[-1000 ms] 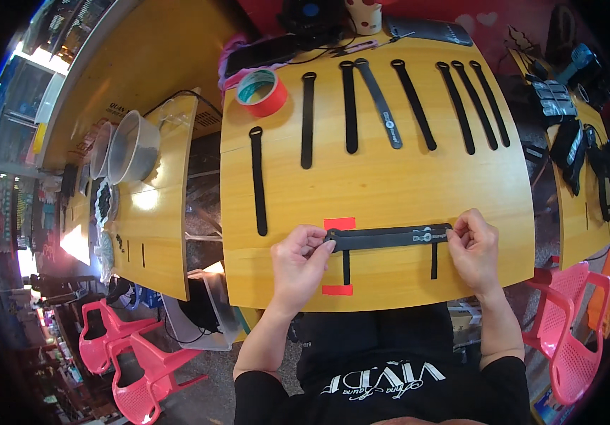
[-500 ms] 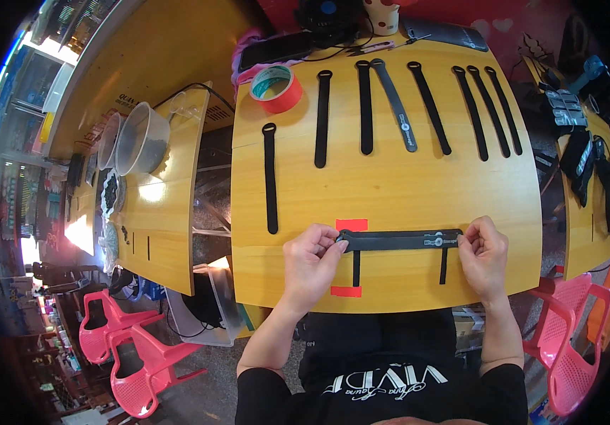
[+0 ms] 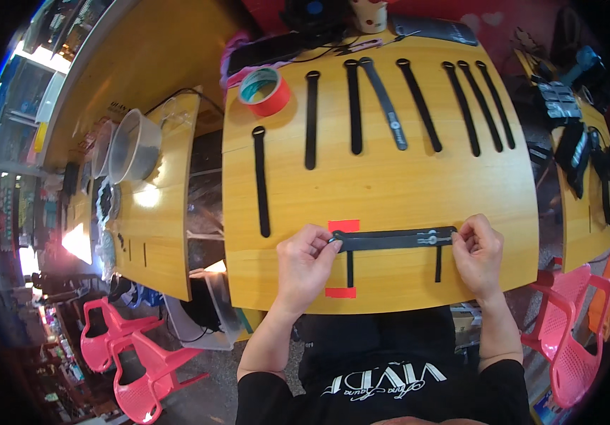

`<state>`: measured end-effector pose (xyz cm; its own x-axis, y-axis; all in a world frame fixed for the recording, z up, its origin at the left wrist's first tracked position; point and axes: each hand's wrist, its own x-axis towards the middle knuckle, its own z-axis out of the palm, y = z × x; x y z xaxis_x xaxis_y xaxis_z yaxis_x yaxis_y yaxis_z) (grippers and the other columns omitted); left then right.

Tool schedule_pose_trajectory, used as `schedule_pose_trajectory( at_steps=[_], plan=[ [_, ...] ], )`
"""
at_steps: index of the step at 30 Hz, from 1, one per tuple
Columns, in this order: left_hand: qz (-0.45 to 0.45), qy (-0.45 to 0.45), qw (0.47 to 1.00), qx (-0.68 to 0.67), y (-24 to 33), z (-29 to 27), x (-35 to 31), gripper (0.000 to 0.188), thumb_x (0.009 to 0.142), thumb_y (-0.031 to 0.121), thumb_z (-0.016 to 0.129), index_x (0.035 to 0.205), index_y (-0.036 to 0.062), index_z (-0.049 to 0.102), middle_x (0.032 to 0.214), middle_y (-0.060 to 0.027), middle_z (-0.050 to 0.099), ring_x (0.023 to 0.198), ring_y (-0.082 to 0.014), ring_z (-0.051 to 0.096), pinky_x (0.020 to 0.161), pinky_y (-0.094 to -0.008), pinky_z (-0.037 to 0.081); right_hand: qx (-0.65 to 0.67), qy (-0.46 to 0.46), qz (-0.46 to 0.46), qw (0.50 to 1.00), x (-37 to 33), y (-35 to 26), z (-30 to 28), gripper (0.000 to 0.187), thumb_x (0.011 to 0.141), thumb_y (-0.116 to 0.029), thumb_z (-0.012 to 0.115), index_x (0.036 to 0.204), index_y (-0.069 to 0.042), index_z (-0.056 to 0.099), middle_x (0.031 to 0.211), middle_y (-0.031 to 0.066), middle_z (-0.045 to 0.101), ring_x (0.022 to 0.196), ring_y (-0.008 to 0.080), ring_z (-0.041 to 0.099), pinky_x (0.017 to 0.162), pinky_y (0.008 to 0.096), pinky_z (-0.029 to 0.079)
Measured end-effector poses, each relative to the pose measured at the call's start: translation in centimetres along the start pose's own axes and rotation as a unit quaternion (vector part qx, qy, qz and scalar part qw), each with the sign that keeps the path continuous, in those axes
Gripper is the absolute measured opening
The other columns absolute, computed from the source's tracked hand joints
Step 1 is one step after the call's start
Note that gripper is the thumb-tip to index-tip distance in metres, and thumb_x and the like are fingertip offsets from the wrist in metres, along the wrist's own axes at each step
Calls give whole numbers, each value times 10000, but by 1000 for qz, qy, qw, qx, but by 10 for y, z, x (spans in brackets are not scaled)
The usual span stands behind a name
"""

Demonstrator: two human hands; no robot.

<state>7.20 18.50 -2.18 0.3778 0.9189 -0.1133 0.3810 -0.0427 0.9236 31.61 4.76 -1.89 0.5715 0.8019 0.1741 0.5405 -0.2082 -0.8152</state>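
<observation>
Dark grey cable straps [image 3: 383, 241] with pale printing near the right end stretch crosswise near the front of the yellow table; they look like two, one over the other. My left hand [image 3: 306, 263] pinches their left end between thumb and fingers. At the right end, my right hand [image 3: 479, 256] is closed with a similar pinch. Small red tape pieces lie beside the left end, an upper one [image 3: 344, 225] and a lower one [image 3: 340, 292]. Two short black strips, a left one [image 3: 350, 269] and a right one [image 3: 438, 264], run from beneath the straps toward me.
Several more straps, mostly black [image 3: 311, 120] and one grey [image 3: 384, 105], lie spread across the table's far half. An orange-red tape roll [image 3: 269, 105] sits at far left. Behind are a pouch [image 3: 436, 30] and cup [image 3: 370, 15]. Pink chairs [image 3: 563, 322] flank the table.
The whole view has shifted slightly, so the table's things appear a little farther left. Both hands keep their pinch on the strap ends, with hardly any movement.
</observation>
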Motion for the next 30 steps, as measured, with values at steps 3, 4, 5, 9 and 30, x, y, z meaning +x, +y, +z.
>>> schedule_pose_trajectory(
  at_steps=[3, 4, 5, 9, 30],
  plan=[
    [-3, 8, 1000, 14, -1, -2, 0, 89, 817, -34, 711, 796, -32, 626, 587, -19, 582, 536, -46, 495, 494, -223, 395, 2, 8, 0, 1000, -1, 1, 1, 175, 782, 104, 647, 766, -15, 520, 614, 33, 499, 499, 84, 496, 466, 237, 377],
    [0, 1, 1000, 9, -2, -5, 0, 89, 817, -34, 711, 796, -32, 626, 587, -19, 582, 536, -46, 495, 494, -223, 395, 12, 5, 2, 1000, -1, -1, 2, 172, 781, 101, 649, 764, -15, 524, 614, 35, 503, 501, 88, 504, 467, 241, 384],
    [-8, -3, 1000, 7, -3, -6, 0, 89, 815, -34, 713, 790, -30, 628, 582, -9, 574, 536, -40, 477, 488, -221, 378, 11, 2, -7, 1000, -1, -2, 1, 171, 782, 97, 655, 766, -14, 526, 620, 45, 515, 500, 104, 520, 469, 248, 396],
    [-14, -16, 1000, -5, -2, -8, 2, 75, 816, -39, 711, 797, -32, 639, 589, 12, 563, 556, -24, 438, 496, -213, 349, 11, 16, -15, 1000, -5, 2, 0, 171, 787, 86, 669, 774, -10, 528, 633, 58, 522, 494, 125, 520, 470, 253, 395],
    [296, -96, 859, 406, -6, -12, -41, 492, 897, 155, 655, 1343, -16, 537, 1503, -155, 437, 1440, -351, 332, 1095, -497, 284, -282, -156, -239, 916, -68, -27, 15, 776, 836, -517, 658, 1380, 9, 486, 1512, 176, 403, 1410, 311, 353, 1017, 502, 328]
  ],
)
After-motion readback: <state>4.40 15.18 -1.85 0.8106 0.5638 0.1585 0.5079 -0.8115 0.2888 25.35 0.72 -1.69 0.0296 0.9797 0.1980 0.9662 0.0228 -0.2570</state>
